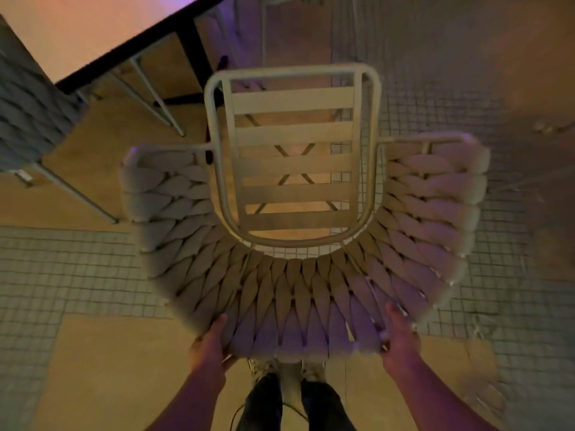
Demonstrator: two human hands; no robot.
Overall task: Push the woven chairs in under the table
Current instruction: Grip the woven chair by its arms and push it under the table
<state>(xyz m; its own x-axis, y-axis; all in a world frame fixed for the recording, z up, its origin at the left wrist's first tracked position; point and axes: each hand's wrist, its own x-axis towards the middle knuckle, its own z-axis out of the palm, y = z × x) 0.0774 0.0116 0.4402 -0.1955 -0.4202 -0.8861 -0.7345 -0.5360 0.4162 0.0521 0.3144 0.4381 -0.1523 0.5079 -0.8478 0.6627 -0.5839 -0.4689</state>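
Note:
A woven chair (298, 293) fills the middle of the view, seen from above. It has a curved braided back and a strapped seat in a pale metal frame. My left hand (211, 346) grips the back's rim at the lower left. My right hand (398, 337) grips the same rim at the lower right. The table (93, 32) lies at the upper left, its dark edge running diagonally. The chair's seat front stands apart from the table, to its right.
A second woven chair (28, 113) stands at the left edge, its thin metal legs reaching under the table. The table's dark leg (193, 48) drops near the held chair's front left corner. My feet (289, 377) are below the chair's back. The floor is small tiles and tan panels.

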